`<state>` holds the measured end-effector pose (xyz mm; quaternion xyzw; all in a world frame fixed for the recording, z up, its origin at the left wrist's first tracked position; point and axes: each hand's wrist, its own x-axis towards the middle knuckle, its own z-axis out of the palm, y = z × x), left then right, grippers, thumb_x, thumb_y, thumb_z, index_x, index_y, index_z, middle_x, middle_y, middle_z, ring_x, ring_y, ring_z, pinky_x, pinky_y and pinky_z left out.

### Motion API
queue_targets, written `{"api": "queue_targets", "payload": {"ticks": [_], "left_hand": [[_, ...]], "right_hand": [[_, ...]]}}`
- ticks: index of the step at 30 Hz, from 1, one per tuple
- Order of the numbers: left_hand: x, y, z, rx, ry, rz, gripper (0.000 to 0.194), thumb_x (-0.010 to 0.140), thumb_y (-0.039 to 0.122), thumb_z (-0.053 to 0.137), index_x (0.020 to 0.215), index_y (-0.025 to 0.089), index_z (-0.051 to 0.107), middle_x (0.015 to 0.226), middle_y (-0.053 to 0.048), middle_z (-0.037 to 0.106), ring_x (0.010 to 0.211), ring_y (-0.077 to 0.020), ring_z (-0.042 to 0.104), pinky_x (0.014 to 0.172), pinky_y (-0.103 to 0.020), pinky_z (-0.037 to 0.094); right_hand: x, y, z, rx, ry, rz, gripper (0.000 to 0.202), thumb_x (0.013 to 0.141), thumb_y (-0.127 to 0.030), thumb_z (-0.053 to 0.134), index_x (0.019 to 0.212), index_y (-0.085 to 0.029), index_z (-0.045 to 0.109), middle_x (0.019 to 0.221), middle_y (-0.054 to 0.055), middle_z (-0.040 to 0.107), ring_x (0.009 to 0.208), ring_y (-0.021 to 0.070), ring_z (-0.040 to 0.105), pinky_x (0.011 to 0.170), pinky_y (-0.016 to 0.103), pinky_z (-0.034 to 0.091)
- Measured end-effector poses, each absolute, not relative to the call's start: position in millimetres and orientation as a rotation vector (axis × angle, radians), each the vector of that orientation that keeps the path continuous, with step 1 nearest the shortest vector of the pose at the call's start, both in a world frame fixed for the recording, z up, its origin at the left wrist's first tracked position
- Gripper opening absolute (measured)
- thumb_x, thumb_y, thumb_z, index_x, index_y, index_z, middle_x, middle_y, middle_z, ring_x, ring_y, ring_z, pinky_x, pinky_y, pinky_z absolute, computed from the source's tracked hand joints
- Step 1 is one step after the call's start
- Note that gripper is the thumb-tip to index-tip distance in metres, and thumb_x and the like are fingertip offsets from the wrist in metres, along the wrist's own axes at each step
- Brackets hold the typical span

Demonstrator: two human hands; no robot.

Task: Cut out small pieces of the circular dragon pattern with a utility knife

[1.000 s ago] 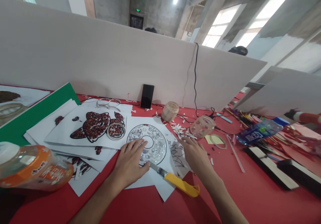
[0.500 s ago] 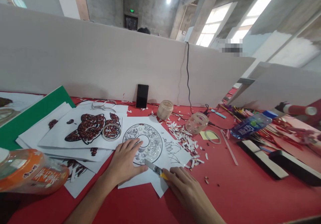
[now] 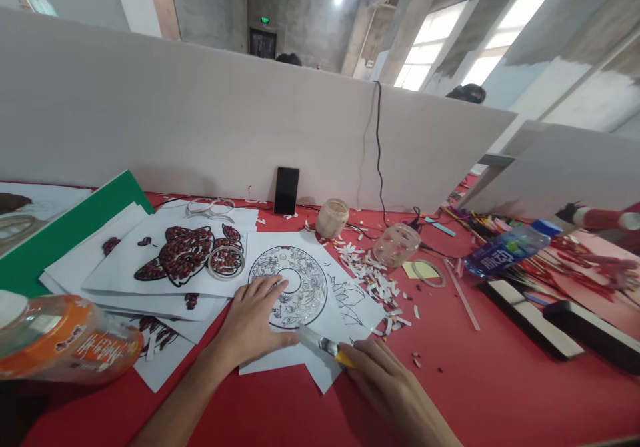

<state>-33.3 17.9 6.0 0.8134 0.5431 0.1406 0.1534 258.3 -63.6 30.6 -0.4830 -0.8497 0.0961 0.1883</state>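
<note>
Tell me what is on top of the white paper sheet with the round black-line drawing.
The bare left hand lies on the sheet, covering the drawing's lower-left edge and the paper beneath. A silver-bladed, yellow-handled knife reaches over it; contact is unclear.

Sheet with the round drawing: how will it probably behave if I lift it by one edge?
The sheet looks like thin paper, so it would probably bend and feel light. The left hand lies partly on it, so pulling might crease it. The blade of the knife is close and could nick it.
</note>
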Motion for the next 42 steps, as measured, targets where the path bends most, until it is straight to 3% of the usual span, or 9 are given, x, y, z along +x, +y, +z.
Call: {"api": "queue_targets", "payload": {"ticks": [3,7,12,18,28,32,35,38,42], "left_hand": [[-34,17,7,2.343,1.544,0.397,0.099,0.071,0.07,0.072,0.154,0.028,0.04,0.162,-0.007,0.041,0.145,-0.0356,0.036,0.116,-0.052,0.03],[-33,17,7,2.336,1.549,0.384,0.098,0.072,0.067,0.073,0.155,0.028,0.039,0.161,-0.007,0.041,0.146,-0.0345,0.035,0.117,-0.051,0.029],[-33,16,5,2.347,1.552,0.423,0.095,0.073,0.066,0.072,0.155,0.03,0.038,0.161,-0.007,0.042,0.146,-0.0348,0.037,0.116,-0.05,0.03],[-34,17,4,2.343,1.547,0.411,0.097,0.073,0.067,0.073,0.155,0.03,0.038,0.161,-0.006,0.042,0.146,-0.0336,0.037,0.116,-0.049,0.03],[-34,16,6,2.337,1.545,0.411,0.094,0.074,0.065,0.071,0.155,0.029,0.038,0.161,-0.007,0.042,0.146,-0.0353,0.036,0.116,-0.051,0.03],[-32,15,5,2.308,1.562,0.454,0.103,0.074,0.062,0.073,0.159,0.027,0.027,0.166,-0.01,0.032,0.148,-0.0348,0.035,0.117,-0.052,0.029],[-26,14,3,2.287,1.603,0.511,0.104,0.073,0.06,0.075,0.159,0.027,0.026,0.169,-0.009,0.025,0.148,-0.0353,0.034,0.117,-0.054,0.03],[-20,13,6,2.299,1.644,0.6,0.09,0.078,0.059,0.074,0.153,0.026,0.036,0.168,-0.008,0.028,0.147,-0.0358,0.035,0.115,-0.053,0.035],[-31,20,18,2.371,1.788,0.809,0.043,0.102,0.041,0.047,0.142,0.025,0.052,0.159,-0.008,0.043,0.142,-0.0291,0.041,0.116,-0.046,0.036]], "right_hand": [[263,-68,32,-1.485,-2.175,0.308,0.034,0.104,-0.03,0.043,0.131,-0.031,0.064,0.119,0.009,0.073,0.104,0.0246,0.072,0.086,0.036,0.061],[251,-59,40,-1.646,-1.99,0.615,0.038,0.106,-0.04,0.036,0.134,-0.027,0.058,0.102,0.009,0.077,0.087,0.0236,0.074,0.076,0.033,0.059],[230,-41,47,-1.668,-2.017,0.829,0.029,0.102,-0.045,0.046,0.118,-0.025,0.059,0.09,0.004,0.074,0.074,0.0212,0.069,0.067,0.03,0.052],[231,-41,46,-1.694,-2.054,0.8,0.023,0.101,-0.041,0.046,0.101,-0.026,0.063,0.083,0.002,0.072,0.07,0.0195,0.064,0.064,0.028,0.046],[240,-53,50,-1.71,-2.028,0.782,0.028,0.101,-0.047,0.045,0.104,-0.027,0.065,0.088,0.004,0.075,0.076,0.0225,0.07,0.066,0.03,0.05],[247,-43,52,-1.73,-1.902,0.673,0.032,0.1,-0.052,0.047,0.109,-0.026,0.064,0.079,0.002,0.073,0.065,0.0198,0.067,0.061,0.028,0.048],[255,-17,52,-1.758,-1.819,0.513,0.035,0.1,-0.053,0.046,0.113,-0.024,0.061,0.087,0.004,0.073,0.065,0.0191,0.066,0.059,0.027,0.047],[257,19,45,-1.786,-1.896,0.219,0.03,0.102,-0.043,0.044,0.119,-0.024,0.059,0.107,0.008,0.072,0.084,0.0236,0.07,0.067,0.031,0.049],[254,56,27,-1.842,-2.067,-0.285,0.029,0.103,-0.03,0.044,0.125,-0.022,0.061,0.119,0.012,0.067,0.099,0.0269,0.065,0.083,0.038,0.046]]}}
